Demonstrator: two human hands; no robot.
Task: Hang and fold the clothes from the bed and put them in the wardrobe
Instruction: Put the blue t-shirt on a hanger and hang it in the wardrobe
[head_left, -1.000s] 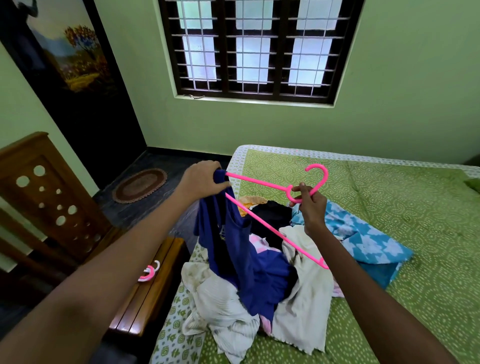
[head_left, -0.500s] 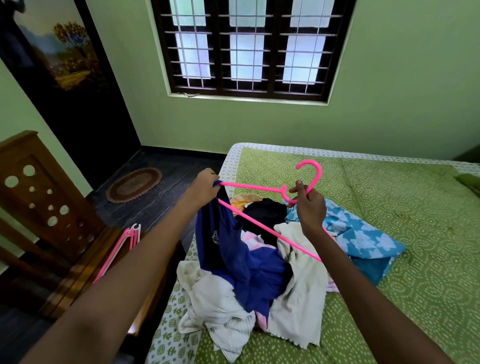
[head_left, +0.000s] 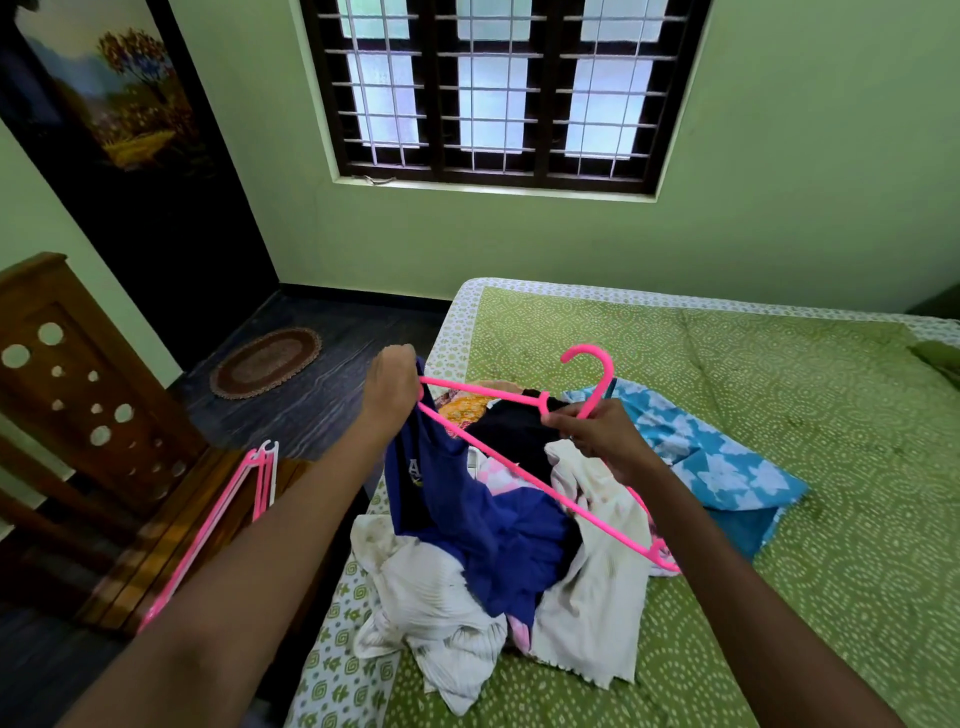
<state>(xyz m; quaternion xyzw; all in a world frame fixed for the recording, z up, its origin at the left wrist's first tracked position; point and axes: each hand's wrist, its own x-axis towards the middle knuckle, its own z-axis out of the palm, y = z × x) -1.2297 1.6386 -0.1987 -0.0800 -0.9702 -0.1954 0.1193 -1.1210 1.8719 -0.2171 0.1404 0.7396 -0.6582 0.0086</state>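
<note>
A pink plastic hanger (head_left: 519, 470) is held over the clothes pile. My right hand (head_left: 597, 436) pinches it at the neck below the hook. My left hand (head_left: 392, 387) grips the top of a dark blue shirt (head_left: 467, 509) at the hanger's left end. The shirt hangs down onto a heap of clothes on the green bed (head_left: 779, 415): white garments (head_left: 431, 597), a black piece (head_left: 514, 431), an orange piece and a blue floral cloth (head_left: 717, 467).
Spare pink and white hangers (head_left: 228, 504) lie on a wooden bench (head_left: 156, 545) left of the bed. A brown oval mat (head_left: 265, 361) lies on the dark floor by a dark door (head_left: 130, 156). A barred window (head_left: 498, 88) is in the far wall.
The view has shifted slightly, so the spare hangers on the bench show more. The hanger and both hands have dropped a little; the grips are unchanged.
</note>
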